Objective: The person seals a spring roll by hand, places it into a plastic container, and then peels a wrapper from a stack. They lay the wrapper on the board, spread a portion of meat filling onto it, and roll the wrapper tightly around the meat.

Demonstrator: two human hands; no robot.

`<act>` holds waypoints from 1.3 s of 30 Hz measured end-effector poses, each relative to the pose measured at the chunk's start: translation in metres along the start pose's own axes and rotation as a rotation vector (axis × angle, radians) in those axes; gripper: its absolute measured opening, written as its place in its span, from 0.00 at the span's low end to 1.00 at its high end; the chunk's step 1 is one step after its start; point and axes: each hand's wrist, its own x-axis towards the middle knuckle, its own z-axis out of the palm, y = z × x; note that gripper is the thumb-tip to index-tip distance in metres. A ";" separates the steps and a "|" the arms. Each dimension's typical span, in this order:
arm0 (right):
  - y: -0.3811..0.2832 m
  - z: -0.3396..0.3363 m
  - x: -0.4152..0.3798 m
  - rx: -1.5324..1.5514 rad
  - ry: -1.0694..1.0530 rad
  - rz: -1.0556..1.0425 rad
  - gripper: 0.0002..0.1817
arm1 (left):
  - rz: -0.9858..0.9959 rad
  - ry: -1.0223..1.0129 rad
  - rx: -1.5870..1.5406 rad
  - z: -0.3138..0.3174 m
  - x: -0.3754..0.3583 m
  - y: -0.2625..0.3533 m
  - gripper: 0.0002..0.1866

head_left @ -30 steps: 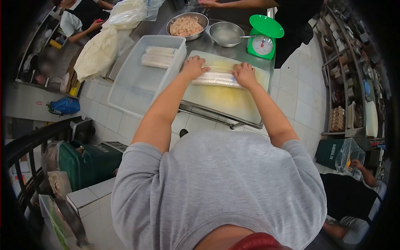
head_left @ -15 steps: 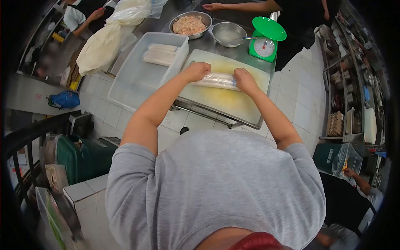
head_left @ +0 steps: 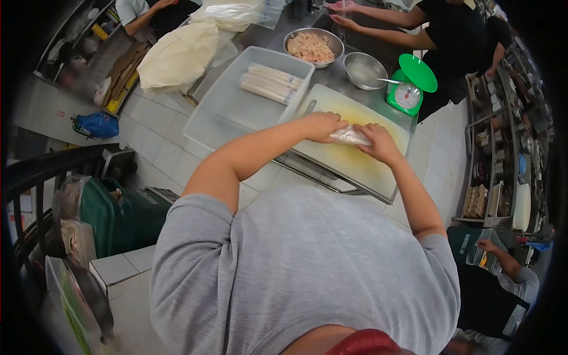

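Note:
A roll wrapped in clear plastic (head_left: 350, 136) lies on the white and yellow cutting board (head_left: 331, 160). My left hand (head_left: 323, 126) is closed over its left end, and my right hand (head_left: 378, 142) grips the right end. Both palms face down, and the fingers hide the roll's ends. Left of the board stands a translucent plastic tub (head_left: 210, 112) holding several wrapped rolls (head_left: 269, 83) side by side.
Behind the board are a bowl of minced filling (head_left: 310, 46), a metal bowl (head_left: 364, 70) with a spoon, and a green scale (head_left: 408, 94). Pale sheets (head_left: 177, 56) lie back left. Across the table a person in black (head_left: 452, 35) stretches out both arms.
The view has turned, so the table sits further right. My hands have come closer together and now cover more of the roll. The person across holds out both hands.

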 end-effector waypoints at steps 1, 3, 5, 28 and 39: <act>-0.014 -0.019 0.011 0.003 0.003 0.004 0.29 | 0.016 0.041 -0.034 -0.019 -0.011 -0.006 0.29; -0.045 -0.048 0.038 0.000 0.066 -0.021 0.28 | 0.015 0.134 -0.087 -0.057 -0.040 -0.019 0.31; -0.085 -0.059 0.080 -0.078 0.135 -0.036 0.27 | -0.002 0.216 -0.087 -0.099 -0.081 -0.036 0.32; -0.151 0.110 0.252 -0.348 -0.358 0.380 0.15 | -0.368 0.093 0.458 -0.023 -0.179 -0.220 0.17; -0.219 -0.017 0.342 0.206 0.331 0.130 0.22 | -0.314 0.310 0.146 -0.162 -0.267 -0.073 0.19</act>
